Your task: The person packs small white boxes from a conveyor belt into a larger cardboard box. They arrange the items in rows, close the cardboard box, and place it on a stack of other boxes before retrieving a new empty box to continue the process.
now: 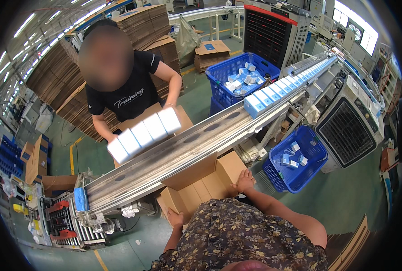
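An open cardboard box [200, 192] with bare brown insides stands in front of my body, against the near side of the conveyor. My left hand [175, 217] grips its left side, fingers over the edge. On the right side, my right hand [244, 181] holds the flap by its edge. Across the belt a co-worker carries a row of several white cartons [144, 135] between both hands, over the far edge of the conveyor [178, 156]. Another cardboard box shows partly behind that row.
A line of blue-and-white cartons [277, 90] fills the belt's far right end. Blue crates [295, 158] with loose small cartons stand on both sides. Stacked flat cardboard [56, 77] rises behind the co-worker. An air cooler [350, 131] is at the right, a roller frame [72, 221] at the left.
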Available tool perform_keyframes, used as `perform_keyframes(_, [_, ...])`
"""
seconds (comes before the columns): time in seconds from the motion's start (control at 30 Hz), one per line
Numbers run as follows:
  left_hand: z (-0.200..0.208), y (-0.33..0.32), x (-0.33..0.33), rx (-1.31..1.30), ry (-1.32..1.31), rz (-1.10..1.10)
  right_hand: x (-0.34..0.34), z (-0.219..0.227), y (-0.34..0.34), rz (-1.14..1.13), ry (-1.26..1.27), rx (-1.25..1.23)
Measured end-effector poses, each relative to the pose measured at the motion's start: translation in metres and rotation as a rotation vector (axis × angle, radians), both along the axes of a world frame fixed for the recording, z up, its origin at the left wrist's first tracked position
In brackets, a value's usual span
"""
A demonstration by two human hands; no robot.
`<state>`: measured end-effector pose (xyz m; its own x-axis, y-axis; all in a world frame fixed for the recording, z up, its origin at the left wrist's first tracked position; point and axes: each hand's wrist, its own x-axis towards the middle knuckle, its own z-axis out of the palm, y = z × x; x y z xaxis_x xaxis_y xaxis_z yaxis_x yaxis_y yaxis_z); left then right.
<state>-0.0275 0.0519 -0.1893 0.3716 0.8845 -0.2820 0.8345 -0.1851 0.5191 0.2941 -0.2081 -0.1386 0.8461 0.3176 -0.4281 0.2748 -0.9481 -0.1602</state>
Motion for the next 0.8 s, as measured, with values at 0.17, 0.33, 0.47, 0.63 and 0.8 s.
perform_keyframes(0.17, [0.011,-0.002,0.004,-0.03,0.03,0.008,0.001,-0.003,-0.001,0.005,0.0,0.003])
perform_keyframes(0.33, [0.012,-0.002,0.002,-0.018,0.035,0.008,-0.001,0.001,-0.001,0.011,0.007,0.009])
perform_keyframes(0.47, [0.011,-0.004,0.003,-0.018,0.028,0.012,0.0,0.0,-0.005,0.012,0.008,0.008])
perform_keyframes(0.63, [0.015,-0.005,0.004,-0.023,0.017,0.013,-0.001,-0.006,-0.007,0.013,-0.01,0.009])
perform_keyframes(0.8, [0.007,-0.002,-0.001,-0.019,0.013,0.02,-0.003,-0.006,-0.006,0.011,-0.007,0.02])
